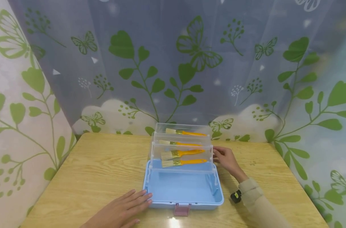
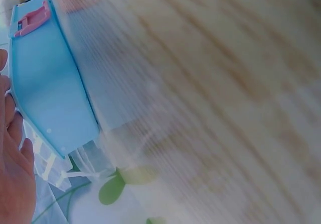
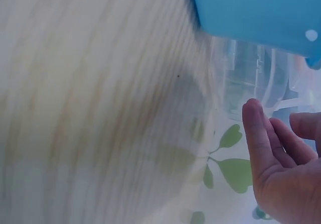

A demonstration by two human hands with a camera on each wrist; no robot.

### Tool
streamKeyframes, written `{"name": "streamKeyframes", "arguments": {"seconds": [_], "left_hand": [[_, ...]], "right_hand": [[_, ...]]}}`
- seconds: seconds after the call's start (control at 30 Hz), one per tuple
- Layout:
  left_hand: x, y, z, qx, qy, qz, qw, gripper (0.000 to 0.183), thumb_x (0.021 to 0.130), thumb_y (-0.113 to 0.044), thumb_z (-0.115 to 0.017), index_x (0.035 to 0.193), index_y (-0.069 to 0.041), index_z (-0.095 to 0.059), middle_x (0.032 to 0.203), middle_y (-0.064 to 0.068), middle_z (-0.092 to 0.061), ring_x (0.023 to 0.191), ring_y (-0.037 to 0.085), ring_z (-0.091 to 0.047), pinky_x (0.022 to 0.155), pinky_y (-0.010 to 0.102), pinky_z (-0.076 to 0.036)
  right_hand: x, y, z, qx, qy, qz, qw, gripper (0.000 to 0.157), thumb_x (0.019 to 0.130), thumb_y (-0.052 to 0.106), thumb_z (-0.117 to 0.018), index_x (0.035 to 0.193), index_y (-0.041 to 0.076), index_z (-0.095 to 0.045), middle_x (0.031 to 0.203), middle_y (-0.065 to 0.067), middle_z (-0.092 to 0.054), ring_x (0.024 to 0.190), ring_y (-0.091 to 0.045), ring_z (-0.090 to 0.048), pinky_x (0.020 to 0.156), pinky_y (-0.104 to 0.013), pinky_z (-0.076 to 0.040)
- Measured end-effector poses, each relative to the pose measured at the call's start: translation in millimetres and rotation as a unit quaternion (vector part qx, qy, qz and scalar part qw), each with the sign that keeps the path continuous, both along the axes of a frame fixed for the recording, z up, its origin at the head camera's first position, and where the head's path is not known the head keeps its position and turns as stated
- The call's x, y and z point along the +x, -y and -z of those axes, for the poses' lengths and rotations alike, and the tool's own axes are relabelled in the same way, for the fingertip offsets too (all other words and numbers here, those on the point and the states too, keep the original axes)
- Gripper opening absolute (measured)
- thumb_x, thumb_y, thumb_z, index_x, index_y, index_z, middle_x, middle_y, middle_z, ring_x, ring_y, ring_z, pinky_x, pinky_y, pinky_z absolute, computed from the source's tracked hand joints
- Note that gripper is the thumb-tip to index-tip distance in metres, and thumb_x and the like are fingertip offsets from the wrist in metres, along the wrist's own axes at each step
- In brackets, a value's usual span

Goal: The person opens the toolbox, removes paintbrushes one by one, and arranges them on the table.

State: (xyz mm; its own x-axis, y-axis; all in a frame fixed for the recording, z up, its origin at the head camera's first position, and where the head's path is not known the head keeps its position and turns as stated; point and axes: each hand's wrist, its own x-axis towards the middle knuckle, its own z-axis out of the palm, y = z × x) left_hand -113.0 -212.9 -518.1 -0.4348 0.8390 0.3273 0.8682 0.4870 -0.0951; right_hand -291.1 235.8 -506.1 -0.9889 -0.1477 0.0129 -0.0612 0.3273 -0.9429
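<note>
A blue toolbox [image 1: 184,190] stands unfolded on the table, its lower bin bare inside. Clear stepped trays [image 1: 182,167] rise over its back part. Several paintbrushes [image 1: 187,153] with orange handles and pale bristles lie in the trays. Flat and with straight fingers, my left hand [image 1: 120,210] touches the box's front left corner; the left wrist view shows this hand [image 2: 17,179] against the blue side. My right hand [image 1: 227,160] is at the right end of the trays, fingertips by their edge. In the right wrist view its fingers [image 3: 258,138] are loosely bent, thumb apart.
A pink latch [image 1: 181,210] hangs at the toolbox's front. The wooden table [image 1: 104,164] ends at a curtain [image 1: 161,63] printed with leaves and butterflies. A small black device [image 1: 236,196] sits at the right wrist, by the sleeve [image 1: 255,196].
</note>
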Motion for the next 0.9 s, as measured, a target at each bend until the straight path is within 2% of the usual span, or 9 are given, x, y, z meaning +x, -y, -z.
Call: {"name": "streamKeyframes", "arguments": {"seconds": [0.13,0.3,0.47,0.9], "left_hand": [[0.3,0.4,0.4,-0.002,0.004,-0.002,1.0000,0.068,0.099,-0.037,-0.065,0.158,-0.013,-0.038,0.162,0.006,-0.040,0.154,0.017,-0.022,0.128,0.025,0.005],[0.9,0.5,0.3,0.000,0.011,-0.005,0.9999,0.069,0.100,-0.036,-0.064,0.159,-0.013,-0.036,0.163,0.005,-0.039,0.151,0.020,-0.033,0.128,0.025,0.005],[1.8,-0.1,-0.2,0.006,0.019,-0.003,0.9998,0.068,0.100,-0.034,-0.064,0.159,-0.014,-0.036,0.163,0.004,-0.038,0.152,0.019,-0.030,0.128,0.025,0.004],[0.7,-0.3,-0.4,0.001,0.017,-0.001,0.9999,0.070,0.100,-0.034,-0.064,0.160,-0.015,-0.034,0.164,0.004,-0.037,0.155,0.018,-0.024,0.128,0.025,0.004]], "right_hand": [[4.1,-1.3,-2.0,0.029,-0.022,0.000,0.999,0.039,0.108,0.013,-0.048,0.140,-0.010,-0.054,0.131,-0.031,-0.062,0.095,-0.013,-0.071,0.088,-0.039,-0.062],[8.3,-4.4,-2.4,0.080,-0.085,-0.003,0.993,0.036,0.108,0.012,-0.049,0.136,-0.009,-0.058,0.130,-0.030,-0.064,0.102,-0.032,-0.072,0.090,-0.043,-0.062],[14.3,-6.3,-6.1,0.115,-0.140,0.001,0.984,0.033,0.106,0.009,-0.053,0.132,-0.008,-0.063,0.128,-0.027,-0.067,0.109,-0.041,-0.069,0.097,-0.052,-0.056],[34.2,-8.0,-25.6,0.106,-0.153,0.003,0.983,0.038,0.106,0.014,-0.055,0.135,-0.009,-0.059,0.136,-0.026,-0.062,0.125,-0.042,-0.060,0.103,-0.054,-0.052]]}}
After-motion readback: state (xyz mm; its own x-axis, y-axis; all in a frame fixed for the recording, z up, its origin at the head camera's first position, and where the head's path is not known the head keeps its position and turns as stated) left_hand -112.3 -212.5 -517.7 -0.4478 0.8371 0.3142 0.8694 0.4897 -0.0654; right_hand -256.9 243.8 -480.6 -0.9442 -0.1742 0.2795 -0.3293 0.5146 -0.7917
